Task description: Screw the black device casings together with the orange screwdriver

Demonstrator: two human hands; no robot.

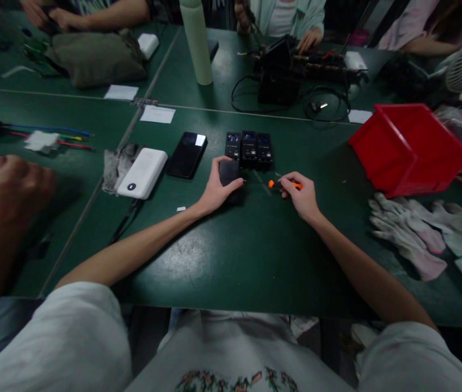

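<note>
My left hand (217, 191) is closed around a small black box (228, 172) over the middle of the green table. In my right hand (302, 195) is a screwdriver (272, 184) with an orange and black handle, its thin shaft pointing left at the side of the box. The tip lies close to the box; whether it touches cannot be made out. Just beyond my left hand, several similar black boxes (249, 147) stand side by side in a row, with small labels and sockets on their faces.
A black phone (187, 154) and a white power bank (143, 173) with a cable lie to the left. On the right are a red bin (410, 152) and work gloves (414, 231). A pale green bottle (198, 46) stands farther back. A co-worker's hand (12, 188) is at far left.
</note>
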